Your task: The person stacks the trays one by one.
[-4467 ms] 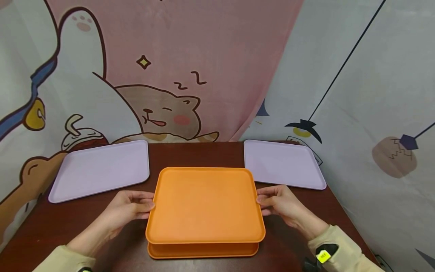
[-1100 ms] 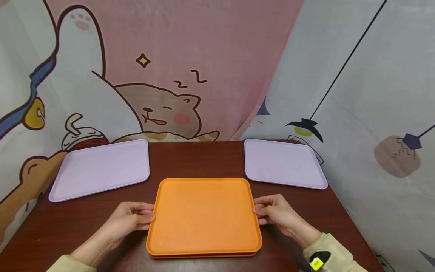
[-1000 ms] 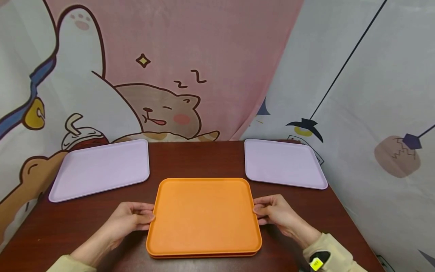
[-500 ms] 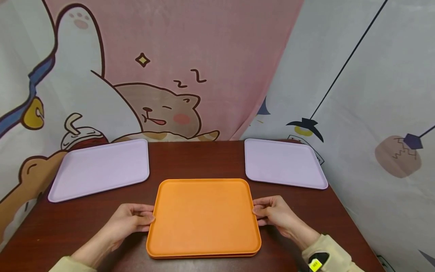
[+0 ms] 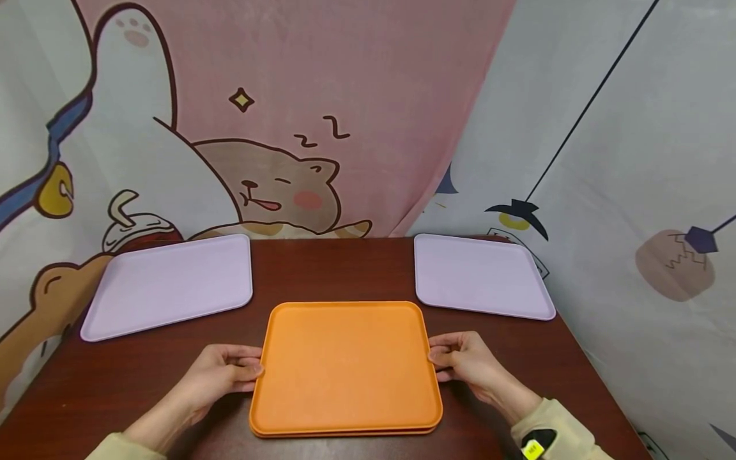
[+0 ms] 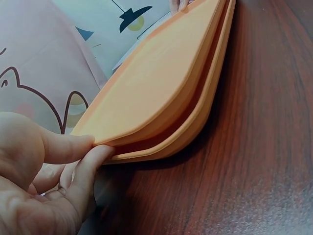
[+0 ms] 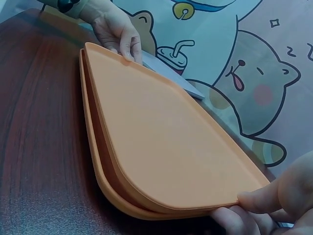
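Orange tray [image 5: 345, 367] flat, long axis seemingly front-to-back.

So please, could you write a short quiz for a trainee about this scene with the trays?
1. True or false: the top orange tray rests on a second orange tray.
2. How many lilac trays lie on the table? A one, B two, C three.
3. Fill in: the left hand and the right hand each pinch the top tray at a ____ edge.

Key: 1 true. 2 B: the left lilac tray and the right lilac tray. 3 side.
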Available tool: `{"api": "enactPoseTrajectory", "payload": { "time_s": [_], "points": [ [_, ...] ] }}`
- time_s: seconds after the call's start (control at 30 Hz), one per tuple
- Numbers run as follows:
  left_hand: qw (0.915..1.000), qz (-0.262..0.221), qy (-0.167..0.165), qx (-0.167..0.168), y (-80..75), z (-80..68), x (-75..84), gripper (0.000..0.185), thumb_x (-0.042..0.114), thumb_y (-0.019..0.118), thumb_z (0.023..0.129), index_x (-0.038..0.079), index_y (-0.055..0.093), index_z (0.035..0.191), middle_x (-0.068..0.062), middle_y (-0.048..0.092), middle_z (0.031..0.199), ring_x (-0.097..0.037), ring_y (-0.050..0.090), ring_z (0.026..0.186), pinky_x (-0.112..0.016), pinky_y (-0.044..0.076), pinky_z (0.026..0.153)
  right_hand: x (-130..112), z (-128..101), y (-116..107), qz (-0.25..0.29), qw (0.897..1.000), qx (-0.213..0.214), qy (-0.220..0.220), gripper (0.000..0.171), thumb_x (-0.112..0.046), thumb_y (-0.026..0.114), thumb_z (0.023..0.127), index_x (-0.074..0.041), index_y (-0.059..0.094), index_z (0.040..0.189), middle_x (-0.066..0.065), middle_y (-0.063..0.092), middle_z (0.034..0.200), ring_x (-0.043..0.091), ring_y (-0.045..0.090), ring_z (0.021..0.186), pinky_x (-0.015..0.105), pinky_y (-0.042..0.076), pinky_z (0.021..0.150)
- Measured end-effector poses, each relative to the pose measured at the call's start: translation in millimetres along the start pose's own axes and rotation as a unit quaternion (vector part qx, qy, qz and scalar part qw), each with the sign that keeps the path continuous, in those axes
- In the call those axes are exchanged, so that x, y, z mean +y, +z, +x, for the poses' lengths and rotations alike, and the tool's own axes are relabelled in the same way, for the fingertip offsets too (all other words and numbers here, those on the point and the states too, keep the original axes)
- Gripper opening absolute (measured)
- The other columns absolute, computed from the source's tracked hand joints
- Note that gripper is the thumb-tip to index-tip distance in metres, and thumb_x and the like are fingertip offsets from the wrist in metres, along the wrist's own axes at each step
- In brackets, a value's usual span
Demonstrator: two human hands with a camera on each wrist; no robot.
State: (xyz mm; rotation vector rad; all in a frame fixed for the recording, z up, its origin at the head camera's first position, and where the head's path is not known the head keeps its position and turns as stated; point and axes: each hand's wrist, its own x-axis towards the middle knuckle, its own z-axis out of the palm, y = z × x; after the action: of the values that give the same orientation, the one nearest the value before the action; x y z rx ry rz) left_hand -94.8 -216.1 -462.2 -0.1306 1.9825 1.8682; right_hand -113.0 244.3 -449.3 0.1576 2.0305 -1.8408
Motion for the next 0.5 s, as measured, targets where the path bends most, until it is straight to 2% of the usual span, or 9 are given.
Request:
{"api": "enactPoseTrajectory", "payload": {
  "time_s": [0.5],
  "points": [
    [0.9995, 0.02, -0.003, 0.026, 0.6, 1.0, 0.7, 0.04, -0.006, 0.073, 0.094, -0.021, 0.06, 0.129, -0.012, 0.073, 0.099, -0.021, 0.073, 0.087, -0.036, 0.064, 0.074, 3.0, -1.0, 3.1, -0.026, 0.999, 0.032, 0.002, 0.031, 0.008, 0.07, 0.095, 0.016, 0.064, 0.124, 0.015, 0.069, 0.097, 0.022, 0.071, 0.083, 0.037, 0.064, 0.068]
  ]
}}
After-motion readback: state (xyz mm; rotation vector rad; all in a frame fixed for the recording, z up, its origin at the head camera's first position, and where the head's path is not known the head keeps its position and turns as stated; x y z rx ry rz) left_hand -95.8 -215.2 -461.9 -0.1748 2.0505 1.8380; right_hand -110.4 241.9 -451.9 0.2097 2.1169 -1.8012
